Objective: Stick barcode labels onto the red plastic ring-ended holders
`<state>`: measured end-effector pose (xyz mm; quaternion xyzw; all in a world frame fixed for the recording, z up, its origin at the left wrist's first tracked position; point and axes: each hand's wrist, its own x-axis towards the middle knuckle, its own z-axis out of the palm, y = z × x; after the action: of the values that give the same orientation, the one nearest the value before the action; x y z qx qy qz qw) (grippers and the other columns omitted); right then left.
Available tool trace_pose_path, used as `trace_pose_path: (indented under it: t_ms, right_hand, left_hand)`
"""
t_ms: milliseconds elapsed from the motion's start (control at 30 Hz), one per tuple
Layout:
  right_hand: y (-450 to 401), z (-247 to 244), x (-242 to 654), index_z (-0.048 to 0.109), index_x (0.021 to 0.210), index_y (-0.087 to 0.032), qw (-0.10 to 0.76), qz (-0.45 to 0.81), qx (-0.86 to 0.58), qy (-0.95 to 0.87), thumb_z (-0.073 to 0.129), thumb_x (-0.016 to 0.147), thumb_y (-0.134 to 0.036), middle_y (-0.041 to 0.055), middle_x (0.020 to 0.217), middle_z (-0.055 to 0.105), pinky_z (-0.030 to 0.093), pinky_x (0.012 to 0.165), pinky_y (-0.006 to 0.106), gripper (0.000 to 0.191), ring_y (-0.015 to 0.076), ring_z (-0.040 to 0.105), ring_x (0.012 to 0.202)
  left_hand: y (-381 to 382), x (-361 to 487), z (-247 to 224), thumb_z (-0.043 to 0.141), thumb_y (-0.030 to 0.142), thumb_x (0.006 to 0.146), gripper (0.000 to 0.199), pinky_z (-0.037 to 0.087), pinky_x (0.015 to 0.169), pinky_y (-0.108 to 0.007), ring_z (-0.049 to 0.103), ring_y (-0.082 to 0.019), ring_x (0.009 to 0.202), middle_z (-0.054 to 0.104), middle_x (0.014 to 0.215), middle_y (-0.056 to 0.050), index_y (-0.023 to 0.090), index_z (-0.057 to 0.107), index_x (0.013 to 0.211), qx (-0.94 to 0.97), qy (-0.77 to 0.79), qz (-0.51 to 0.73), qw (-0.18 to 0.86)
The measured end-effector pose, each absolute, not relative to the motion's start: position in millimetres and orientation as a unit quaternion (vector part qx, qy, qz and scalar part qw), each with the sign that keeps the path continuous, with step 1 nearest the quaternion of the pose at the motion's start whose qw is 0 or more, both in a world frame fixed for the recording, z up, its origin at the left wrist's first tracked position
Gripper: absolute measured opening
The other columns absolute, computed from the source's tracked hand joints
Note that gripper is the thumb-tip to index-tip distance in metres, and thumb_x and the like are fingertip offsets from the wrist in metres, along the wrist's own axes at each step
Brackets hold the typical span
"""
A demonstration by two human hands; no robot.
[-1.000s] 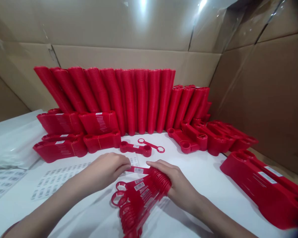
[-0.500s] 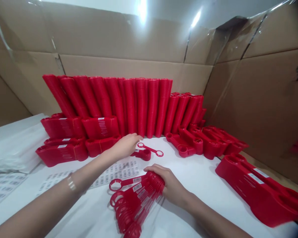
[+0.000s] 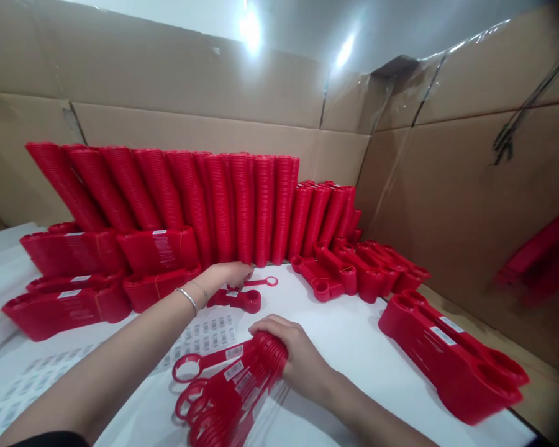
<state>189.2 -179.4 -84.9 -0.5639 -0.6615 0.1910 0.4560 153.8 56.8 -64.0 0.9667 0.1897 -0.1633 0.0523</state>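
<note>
Two hands out over the white worktop [image 3: 349, 335], and the right hand [image 3: 295, 347] has its fingers wrapped round one end of a fan of red links [image 3: 226, 388], too overlapped to count, at least three barcode labels showing! Farther out, the left hand [image 3: 233, 273] is at one loose red link [image 3: 271, 281], covering its left end; whether those fingers pinch it, one cannot tell. One short stack [image 3: 251, 302] lies just beside, nearer the person. Over on the right, two long bundles [image 3: 447, 372] side by side, one label on each. On the left, at least four banded bundles [image 3: 93, 304] in two tiers, and behind, tall red columns [image 3: 245, 211], packed too tightly for a sure count.
</note>
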Motion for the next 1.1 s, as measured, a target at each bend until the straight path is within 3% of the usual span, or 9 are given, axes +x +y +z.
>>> trace_pose_path:
  t_ms: [400, 633, 800, 967, 1100]
  right_hand:
    - [-180.6, -82.9, 190.0, 0.061, 0.101, -0.022, 0.475, 0.179, -0.575, -0.642, 0.048, 0.064, 0.001, 0.0028, 0.095, 0.060, 0.044, 0.077, 0.025, 0.046, 0.0153, 0.057, 0.087]
    - [-175.4, -86.8, 198.2, 0.062, 0.102, -0.020, 0.517, 0.190, -0.593, -0.588, 0.046, 0.066, 0.001, 0.0036, 0.093, 0.061, 0.045, 0.078, 0.027, 0.045, 0.0161, 0.057, 0.086]
    - [-175.7, -84.1, 205.0, 0.061, 0.104, -0.021, 0.557, 0.158, -0.578, -0.575, 0.047, 0.069, -0.001, 0.0059, 0.106, 0.058, 0.043, 0.086, 0.030, 0.042, 0.0175, 0.055, 0.098]
    - [-181.4, -77.2, 202.1, 0.061, 0.106, -0.024, 0.527, 0.168, -0.565, -0.612, 0.057, 0.071, -0.009, 0.0070, 0.132, 0.040, 0.038, 0.095, 0.032, 0.039, 0.0210, 0.045, 0.115]
    - [-184.1, -75.6, 191.0, 0.062, 0.105, -0.024, 0.484, 0.238, -0.520, -0.662, 0.056, 0.075, -0.011, 0.0070, 0.118, 0.051, 0.040, 0.090, 0.029, 0.033, 0.0184, 0.051, 0.106]
  left_hand:
    - [62.8, 143.6, -69.5, 0.052, 0.032, 0.084, 0.021, 0.045, 0.055, -0.024, 0.052, -0.008, 0.058, 0.055, 0.071, 0.001, 0.011, 0.056, 0.084, 0.948, 0.252, -0.152, 0.123]
    - [59.7, 119.0, -29.1, 0.048, 0.023, 0.082, 0.014, 0.042, 0.062, -0.023, 0.053, -0.011, 0.068, 0.057, 0.077, 0.000, 0.014, 0.050, 0.092, 0.959, 0.215, 0.064, 0.176]
    - [23.2, 58.1, -2.1, 0.033, 0.037, 0.088, 0.027, 0.043, 0.066, -0.023, 0.055, -0.013, 0.070, 0.059, 0.074, 0.000, 0.016, 0.050, 0.089, 0.947, 0.184, 0.161, 0.208]
    - [-21.6, 7.9, -24.8, 0.044, 0.041, 0.083, 0.029, 0.042, 0.071, -0.025, 0.058, -0.018, 0.082, 0.064, 0.090, -0.004, 0.019, 0.061, 0.090, 0.943, 0.178, 0.153, 0.238]
    - [-42.6, -8.5, -37.0, 0.044, 0.039, 0.083, 0.026, 0.041, 0.063, -0.023, 0.055, -0.015, 0.073, 0.063, 0.083, -0.003, 0.020, 0.062, 0.087, 0.937, 0.190, 0.114, 0.270]
